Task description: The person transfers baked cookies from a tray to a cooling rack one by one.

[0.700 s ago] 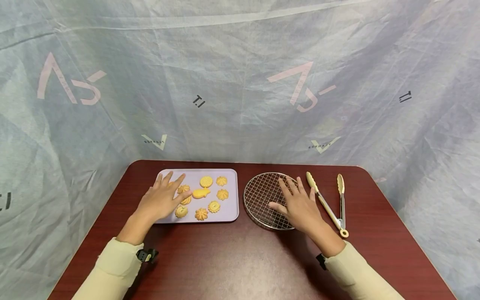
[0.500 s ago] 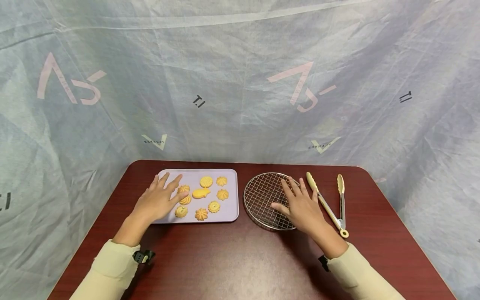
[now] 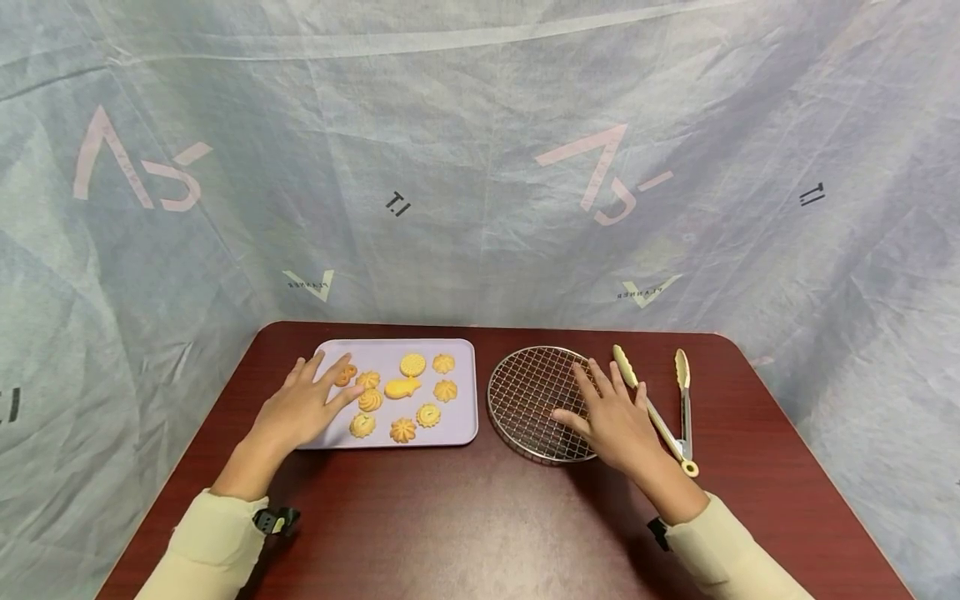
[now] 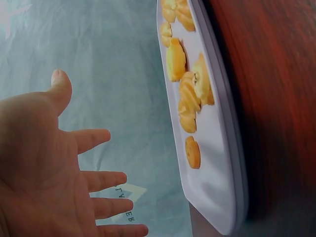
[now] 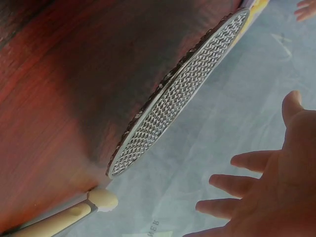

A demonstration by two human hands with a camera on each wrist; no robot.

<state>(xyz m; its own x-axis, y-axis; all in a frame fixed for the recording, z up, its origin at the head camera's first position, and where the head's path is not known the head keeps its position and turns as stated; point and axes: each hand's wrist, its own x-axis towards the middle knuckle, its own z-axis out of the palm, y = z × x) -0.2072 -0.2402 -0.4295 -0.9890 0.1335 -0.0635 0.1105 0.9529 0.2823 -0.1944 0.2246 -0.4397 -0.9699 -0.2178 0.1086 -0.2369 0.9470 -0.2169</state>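
Observation:
My left hand [image 3: 295, 408] hovers above the left side of a lilac tray [image 3: 461, 425], fingers spread and holding nothing; the left wrist view shows a gap between the palm and the tray. Several cookies lie on the tray, among them a fish-shaped one [image 3: 401, 388], a round dimpled one [image 3: 412, 364], a swirled one [image 3: 370, 400] and a pretzel-shaped one [image 4: 193, 152]. Over the right edge of a round wire rack [image 3: 528, 400] my right hand [image 3: 618, 425] is held with its fingers apart, also holding nothing. Tongs [image 3: 687, 408] with cream tips lie spread on the table, right of that hand.
The dark red wooden table [image 3: 465, 533] has rounded far corners. A grey printed cloth [image 3: 480, 167] hangs behind it and along both sides. The rack stands slightly raised off the tabletop, between the tray and the tongs.
My left hand has drifted left and toward me, uncovering the pretzel-shaped cookie. My right hand has shifted a little to the right, toward the tongs. The tray, rack and tongs stay put.

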